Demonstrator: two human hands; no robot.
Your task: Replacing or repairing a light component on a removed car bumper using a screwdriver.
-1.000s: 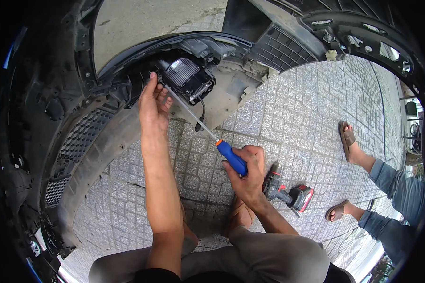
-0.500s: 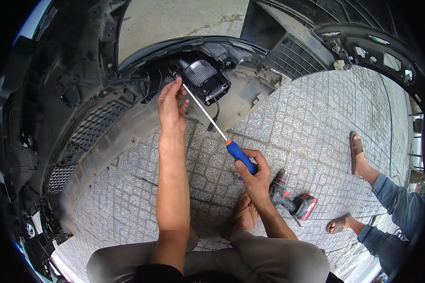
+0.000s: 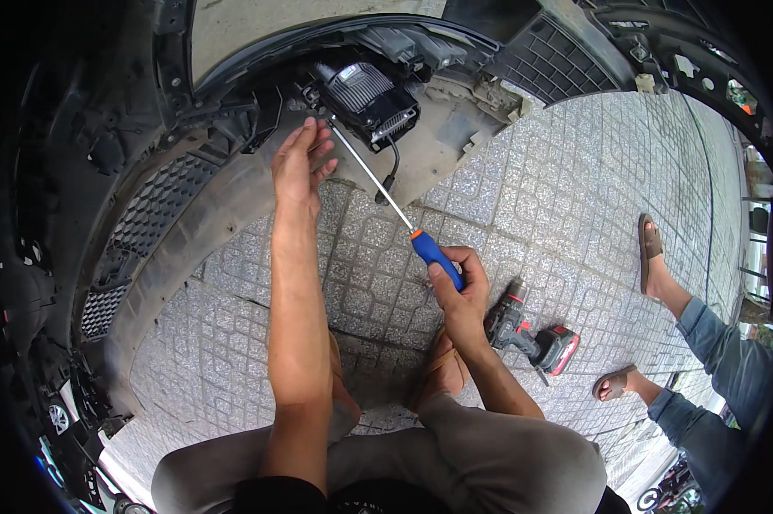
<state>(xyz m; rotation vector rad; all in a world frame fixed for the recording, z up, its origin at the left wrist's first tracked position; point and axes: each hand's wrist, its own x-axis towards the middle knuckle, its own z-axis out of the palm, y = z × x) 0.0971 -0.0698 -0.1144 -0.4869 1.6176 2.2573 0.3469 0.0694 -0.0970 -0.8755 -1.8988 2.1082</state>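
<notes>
Over the paving [image 3: 566,206], head view: my R hand [image 3: 462,291] is wrapped round the blue handle of the screwdriver [image 3: 392,200], its tip just beside the finned black unit [image 3: 371,92]; contact unclear. L hand [image 3: 299,169] nr. tip, fingers loosely spread, nothing visibly gripped. Step in hand: prob. lining up tip; next move calls for steady R aim w/ L guiding.

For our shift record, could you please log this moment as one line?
right hand: holding blue-handled screwdriver | left hand: open, near screwdriver tip | finned unit: beside tip | drill: on paving
</notes>
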